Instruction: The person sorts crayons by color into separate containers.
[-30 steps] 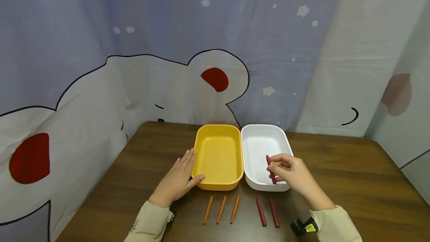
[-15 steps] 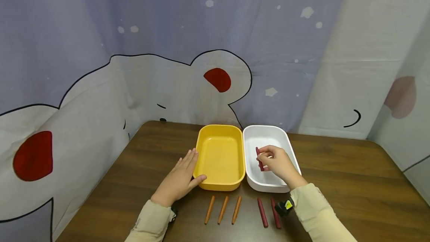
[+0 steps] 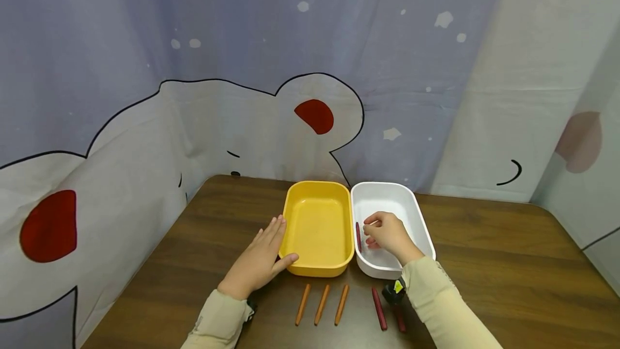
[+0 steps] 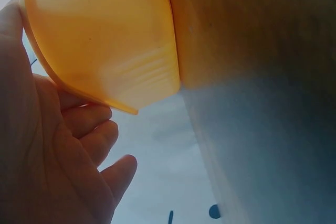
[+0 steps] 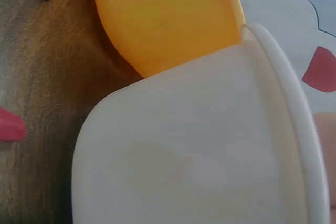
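My left hand (image 3: 256, 257) rests with straight fingers along the left rim of the yellow bin (image 3: 317, 271). In the left wrist view, its fingers touch that bin's outer side. My right hand (image 3: 391, 235) is inside the white bin (image 3: 423, 230), with nothing between its fingers. A dark red crayon (image 3: 358, 237) lies along the white bin's left wall, just beside those fingertips. In the right wrist view the white bin's wall (image 5: 173, 156) hides most of this hand.
In front of the yellow bin lie three orange crayons (image 3: 322, 305) in a row. Another dark red crayon (image 3: 379, 308) lies before the white bin, and a second red crayon (image 3: 400, 321) is partly covered by the right wrist strap. A printed curtain (image 3: 242, 123) hangs behind the table.
My right hand has moved left and lower in the white bin and let go of the dark red crayon, which now lies by the left wall. The left hand has stayed at the yellow bin.
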`<action>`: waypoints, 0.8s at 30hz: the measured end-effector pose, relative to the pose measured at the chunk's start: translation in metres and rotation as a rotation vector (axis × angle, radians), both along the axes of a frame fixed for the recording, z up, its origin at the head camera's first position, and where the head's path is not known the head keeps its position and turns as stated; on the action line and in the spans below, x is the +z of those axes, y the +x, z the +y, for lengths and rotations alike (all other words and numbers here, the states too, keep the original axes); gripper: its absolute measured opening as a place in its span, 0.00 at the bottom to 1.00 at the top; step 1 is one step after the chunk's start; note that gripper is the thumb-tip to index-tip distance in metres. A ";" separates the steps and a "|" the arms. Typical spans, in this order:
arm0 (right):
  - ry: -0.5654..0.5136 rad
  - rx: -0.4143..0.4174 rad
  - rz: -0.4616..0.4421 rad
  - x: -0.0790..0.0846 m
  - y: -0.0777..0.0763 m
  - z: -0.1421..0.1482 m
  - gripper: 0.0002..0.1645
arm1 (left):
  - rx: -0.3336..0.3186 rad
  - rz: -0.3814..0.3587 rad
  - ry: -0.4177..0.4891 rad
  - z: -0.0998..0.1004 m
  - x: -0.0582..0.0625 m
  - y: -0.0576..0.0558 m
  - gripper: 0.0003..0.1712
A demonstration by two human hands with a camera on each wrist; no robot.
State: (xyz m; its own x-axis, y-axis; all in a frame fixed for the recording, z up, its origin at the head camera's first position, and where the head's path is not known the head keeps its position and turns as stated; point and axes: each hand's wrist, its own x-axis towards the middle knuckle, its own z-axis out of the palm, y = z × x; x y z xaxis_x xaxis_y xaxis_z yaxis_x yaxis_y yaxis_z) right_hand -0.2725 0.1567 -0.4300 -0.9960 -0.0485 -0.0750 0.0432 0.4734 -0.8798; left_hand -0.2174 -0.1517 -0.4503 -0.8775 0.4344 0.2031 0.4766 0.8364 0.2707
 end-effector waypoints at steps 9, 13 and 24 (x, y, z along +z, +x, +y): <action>0.037 0.001 0.060 0.004 0.004 0.003 0.12 | -0.001 -0.001 0.007 -0.001 0.000 0.000 0.50; 0.072 0.014 0.116 0.011 0.012 0.006 0.12 | 0.001 -0.001 0.003 -0.001 -0.001 0.000 0.49; 0.086 0.059 0.273 0.032 0.041 0.013 0.11 | -0.010 0.016 0.008 0.000 0.003 0.002 0.49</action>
